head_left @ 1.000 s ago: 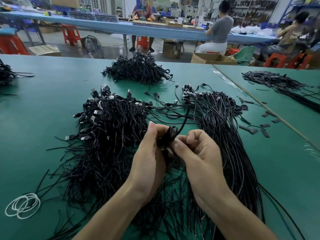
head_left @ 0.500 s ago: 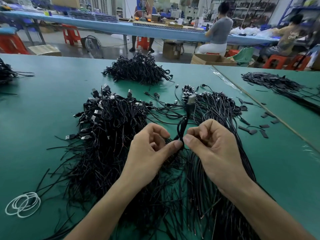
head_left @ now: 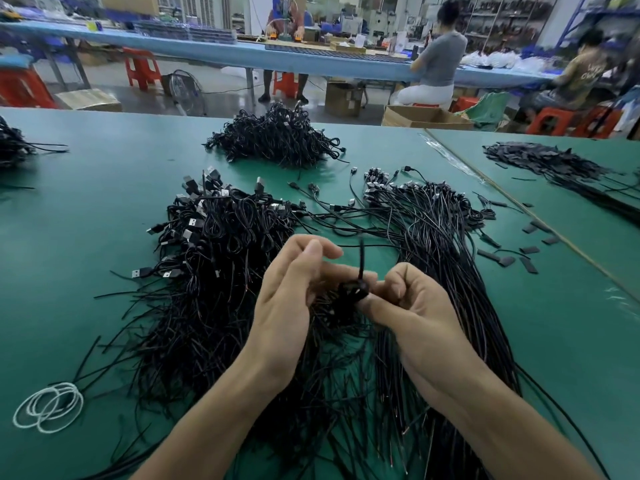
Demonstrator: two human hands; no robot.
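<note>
A small coiled black cable sits between my two hands above the green table. My right hand pinches the coil with thumb and curled fingers. My left hand is beside it; its lower fingers touch the coil and its upper fingers curl loosely above. One cable end sticks straight up from the coil. Under my hands lie a heap of coiled USB cables on the left and a sheaf of straight cables on the right.
Another cable heap lies farther back. White rubber bands rest at the near left. Black sleeve pieces are scattered on the right, more cables on the adjoining table. People sit at a blue bench behind.
The loose cable end that reached up toward the sheaf has been wound in, leaving a tighter coil with a short upright tail. My left fingers have spread upward.
</note>
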